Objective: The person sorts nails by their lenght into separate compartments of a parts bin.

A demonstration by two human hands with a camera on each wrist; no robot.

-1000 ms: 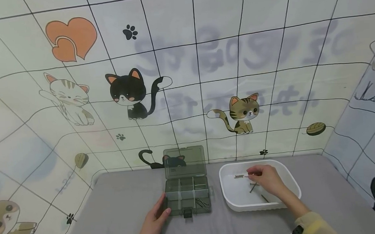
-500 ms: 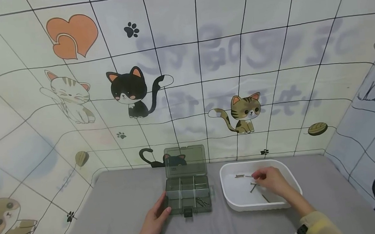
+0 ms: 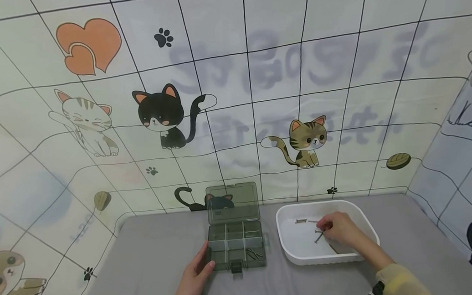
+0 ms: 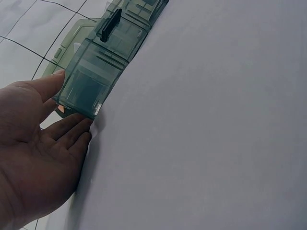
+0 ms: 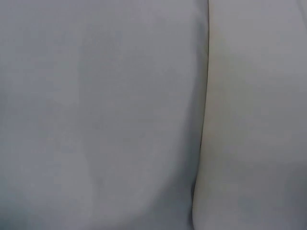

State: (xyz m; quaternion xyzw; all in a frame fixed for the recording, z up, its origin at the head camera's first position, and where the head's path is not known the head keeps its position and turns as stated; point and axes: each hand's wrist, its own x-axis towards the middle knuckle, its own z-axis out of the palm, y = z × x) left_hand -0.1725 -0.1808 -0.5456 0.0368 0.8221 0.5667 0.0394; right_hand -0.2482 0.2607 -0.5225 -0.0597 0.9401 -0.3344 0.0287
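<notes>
A translucent green compartment box [image 3: 235, 252] stands on the grey cloth with its lid [image 3: 232, 205] raised. Several thin screws [image 3: 253, 254] lie in its front right compartment. My left hand [image 3: 192, 275] holds the box's front left corner, thumb on the front and fingers along the side; the left wrist view shows this thumb [image 4: 50, 86] against the wall. To the right, my right hand [image 3: 340, 228] reaches into a white tray [image 3: 289, 255], fingertips bent down at loose screws [image 3: 318, 237]. I cannot tell whether they pinch one. Another screw [image 3: 300, 221] lies farther left in the tray.
A black latch [image 3: 236, 267] sticks out at the box's front. Grey cloth [image 3: 156, 244] covers the table. Behind it hangs a white sheet [image 3: 231, 84] with lines and printed cats. The right wrist view holds only blurred pale cloth [image 5: 134, 115].
My right hand has shifted slightly right and down inside the tray, away from the screw its fingertips were at a second ago. The left hand and the box stay in place.
</notes>
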